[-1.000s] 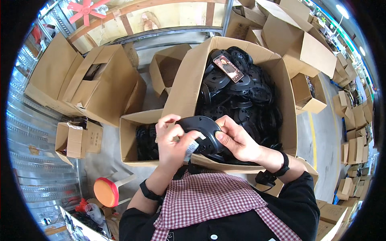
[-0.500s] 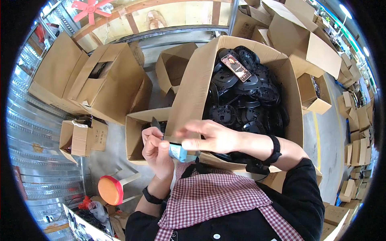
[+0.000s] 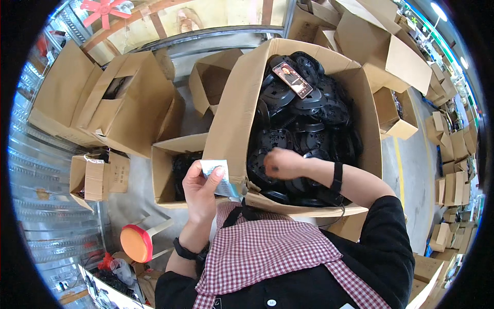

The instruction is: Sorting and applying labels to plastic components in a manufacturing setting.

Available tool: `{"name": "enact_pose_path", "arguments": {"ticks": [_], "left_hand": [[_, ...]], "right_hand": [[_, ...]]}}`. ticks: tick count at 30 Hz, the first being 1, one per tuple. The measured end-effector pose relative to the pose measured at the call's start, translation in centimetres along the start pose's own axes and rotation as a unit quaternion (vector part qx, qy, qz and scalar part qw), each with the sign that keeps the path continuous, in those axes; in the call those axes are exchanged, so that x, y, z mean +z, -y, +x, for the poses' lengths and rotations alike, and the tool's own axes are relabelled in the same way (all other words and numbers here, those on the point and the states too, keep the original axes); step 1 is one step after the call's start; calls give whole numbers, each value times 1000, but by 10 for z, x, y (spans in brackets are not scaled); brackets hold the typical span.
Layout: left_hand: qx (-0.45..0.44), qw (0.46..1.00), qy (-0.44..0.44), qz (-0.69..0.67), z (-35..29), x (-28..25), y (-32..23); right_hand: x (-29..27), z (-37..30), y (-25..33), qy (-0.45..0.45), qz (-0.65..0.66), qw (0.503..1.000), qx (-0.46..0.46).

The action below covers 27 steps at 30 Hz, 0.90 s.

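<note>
My left hand (image 3: 200, 193) pinches a small light blue and white paper packet (image 3: 220, 177) between thumb and fingers, just beside the near left corner of a large cardboard carton (image 3: 234, 116). My right hand (image 3: 286, 164) is curled closed above the black moulded plastic parts (image 3: 303, 138) heaped in that carton. A dark speck shows at its curled fingers, too small to make out. On top of the heap lies a phone (image 3: 293, 80) with its screen lit.
A smaller open carton (image 3: 165, 177) with black parts stands left of the large one. Taller cartons (image 3: 128, 110) are at the far left. An orange-topped stool (image 3: 136, 243) stands at the near left. More boxes (image 3: 393, 116) line the right side.
My right hand has left the blue packet and moved right, over the black parts, its fingers now curled. My left hand keeps the packet, turned to show a paler face.
</note>
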<state>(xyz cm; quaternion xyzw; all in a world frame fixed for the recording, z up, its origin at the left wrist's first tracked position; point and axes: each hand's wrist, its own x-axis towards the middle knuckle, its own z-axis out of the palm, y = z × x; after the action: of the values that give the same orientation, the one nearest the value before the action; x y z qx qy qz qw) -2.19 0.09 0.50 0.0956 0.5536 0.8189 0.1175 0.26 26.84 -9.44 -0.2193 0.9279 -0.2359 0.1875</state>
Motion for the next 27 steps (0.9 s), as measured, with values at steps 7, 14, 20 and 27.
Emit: {"name": "enact_pose_path", "arguments": {"ticks": [7,14,20,27], "left_hand": [[-8,1000,-16,1,-8,-3,2],[-23,1000,-13,10,-12,-1,-3],[-72,995,51,37,-8,11,-7],[63,947,137,283,-6,35,-8]], "right_hand": [[42,-25,-3,209,-304,928,-57],[-15,-47,7,-163,53,985,3],[-80,-60,60,-330,607,723,19],[-79,-64,109,-385,628,675,-32]]}}
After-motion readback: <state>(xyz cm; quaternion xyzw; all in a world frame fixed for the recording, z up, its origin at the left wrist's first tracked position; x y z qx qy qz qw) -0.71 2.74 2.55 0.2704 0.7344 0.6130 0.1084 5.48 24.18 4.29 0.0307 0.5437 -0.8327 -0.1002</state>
